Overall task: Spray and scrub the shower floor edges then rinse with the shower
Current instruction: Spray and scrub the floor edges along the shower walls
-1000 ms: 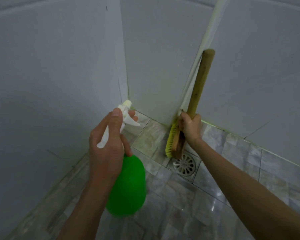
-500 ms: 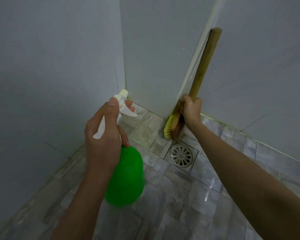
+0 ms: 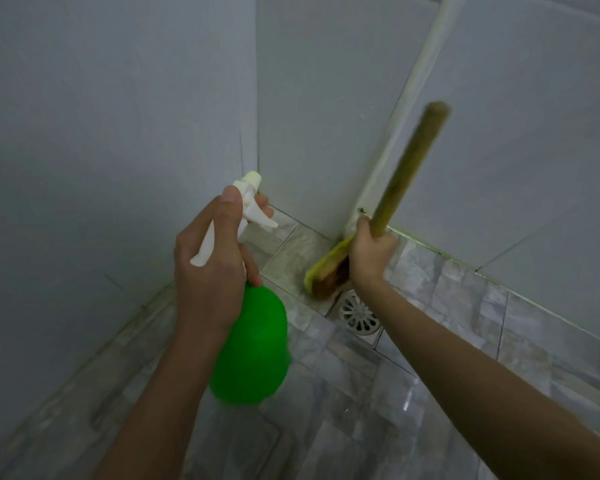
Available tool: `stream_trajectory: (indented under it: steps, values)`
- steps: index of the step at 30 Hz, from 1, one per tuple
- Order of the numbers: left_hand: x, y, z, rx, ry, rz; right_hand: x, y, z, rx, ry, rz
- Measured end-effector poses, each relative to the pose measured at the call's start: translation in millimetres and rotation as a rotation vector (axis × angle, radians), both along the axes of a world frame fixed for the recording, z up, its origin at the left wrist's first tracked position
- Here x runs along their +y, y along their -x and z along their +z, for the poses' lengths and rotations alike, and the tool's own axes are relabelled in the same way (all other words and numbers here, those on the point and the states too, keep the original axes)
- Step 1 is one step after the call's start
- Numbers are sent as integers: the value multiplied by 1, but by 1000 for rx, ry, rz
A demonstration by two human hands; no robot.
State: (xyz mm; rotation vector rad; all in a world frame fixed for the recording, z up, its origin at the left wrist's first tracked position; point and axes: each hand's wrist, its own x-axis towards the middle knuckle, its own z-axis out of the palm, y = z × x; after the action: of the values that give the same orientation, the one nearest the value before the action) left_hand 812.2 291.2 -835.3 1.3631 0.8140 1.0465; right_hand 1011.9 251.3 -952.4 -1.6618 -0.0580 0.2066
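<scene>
My left hand point(image 3: 208, 271) grips the bottle point(image 3: 253, 351) by its neck, fingers at the trigger, nozzle aimed at the far corner. My right hand point(image 3: 371, 254) clamps the brush point(image 3: 323, 268) low on its handle, I think for firmer pressure, bristles on the floor point(image 3: 430, 393) edge just beyond the drain point(image 3: 359, 317)

- Spray bottle point(image 3: 252, 344) at left, held in left hand point(image 3: 208, 271)
- Brush point(image 3: 329, 271) at far corner, right hand point(image 3: 371, 252) on its handle
- Floor drain point(image 3: 359, 315) just near of brush
</scene>
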Motion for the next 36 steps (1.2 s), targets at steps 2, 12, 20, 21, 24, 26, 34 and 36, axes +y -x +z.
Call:
stream_trajectory:
  steps: [2,12,20,21,24,26,34,36]
  values:
    - [0,4,1,3,-14,3,0,-1,8,-2,-10,-77]
    - [0,20,-9,-41,7,5,-5,-10,-19,-465,295,618]
    - [2,24,-9,-22,11,-16,-27,-23,-29,-752,627,721]
    - [2,25,-10,-13,6,-17,-32,-23,-32,-798,665,664]
    - [1,27,-11,-2,10,-2,-27,-25,-39,-734,741,538]
    - [0,28,-10,-7,20,7,-15,-29,-34,-623,806,514]
    - [-7,20,-6,-19,13,2,3,-21,-18,-398,873,460]
    - [-9,18,-6,-18,5,10,0,-21,-17,-384,897,483]
